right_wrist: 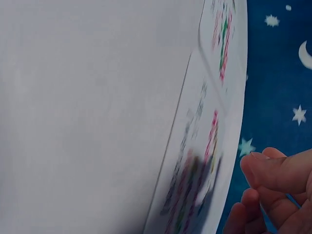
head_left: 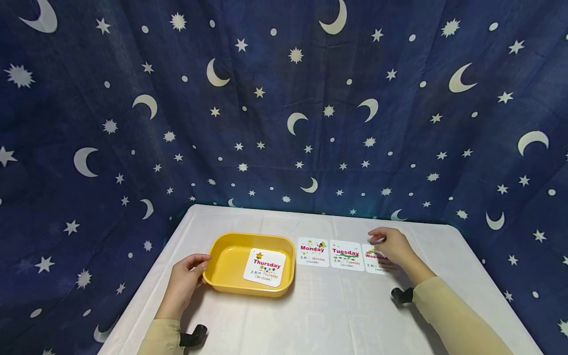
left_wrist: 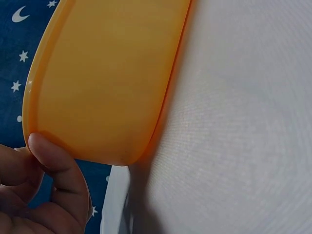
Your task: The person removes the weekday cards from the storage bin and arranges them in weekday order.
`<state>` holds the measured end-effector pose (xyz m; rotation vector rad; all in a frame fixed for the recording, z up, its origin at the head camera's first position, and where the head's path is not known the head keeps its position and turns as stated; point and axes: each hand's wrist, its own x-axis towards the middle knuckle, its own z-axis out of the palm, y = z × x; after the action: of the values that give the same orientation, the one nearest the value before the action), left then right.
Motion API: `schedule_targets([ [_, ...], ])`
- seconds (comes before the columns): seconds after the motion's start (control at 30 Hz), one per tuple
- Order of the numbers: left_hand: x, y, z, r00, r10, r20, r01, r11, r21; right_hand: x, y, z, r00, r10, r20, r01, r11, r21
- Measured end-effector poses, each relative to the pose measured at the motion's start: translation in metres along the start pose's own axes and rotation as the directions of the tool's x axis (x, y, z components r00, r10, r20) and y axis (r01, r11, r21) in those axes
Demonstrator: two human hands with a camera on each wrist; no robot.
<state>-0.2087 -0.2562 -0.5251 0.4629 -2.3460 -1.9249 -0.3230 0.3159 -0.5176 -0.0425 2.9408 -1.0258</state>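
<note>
My left hand (head_left: 183, 282) pinches the left rim of a yellow plastic tray (head_left: 241, 290); in the left wrist view the thumb (left_wrist: 51, 151) lies over the tray's edge. Inside the tray, on its right side, lies a white Thursday card (head_left: 265, 267). To the tray's right, a Monday card (head_left: 312, 252), a Tuesday card (head_left: 347, 256) and a Wednesday card (head_left: 372, 265) form a row. Above the Wednesday card is my right hand (head_left: 394, 247), fingers loosely bent and holding nothing. It hides part of that card and casts a shadow on it in the right wrist view.
A white cloth covers the table (head_left: 324, 315). Behind and beside it hangs a dark blue curtain (head_left: 266, 123) with moons and stars. Black straps with camera mounts (head_left: 194, 337) sit on both wrists.
</note>
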Motion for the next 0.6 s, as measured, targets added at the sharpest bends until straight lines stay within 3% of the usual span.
schedule_targets([
  [0.6, -0.002, 0.000, -0.001, 1.000, -0.001, 0.004, 0.001, 1.000, -0.010, -0.005, -0.064, 0.033, 0.989, -0.137, 0.061, 0.133, 0.989, 0.062],
])
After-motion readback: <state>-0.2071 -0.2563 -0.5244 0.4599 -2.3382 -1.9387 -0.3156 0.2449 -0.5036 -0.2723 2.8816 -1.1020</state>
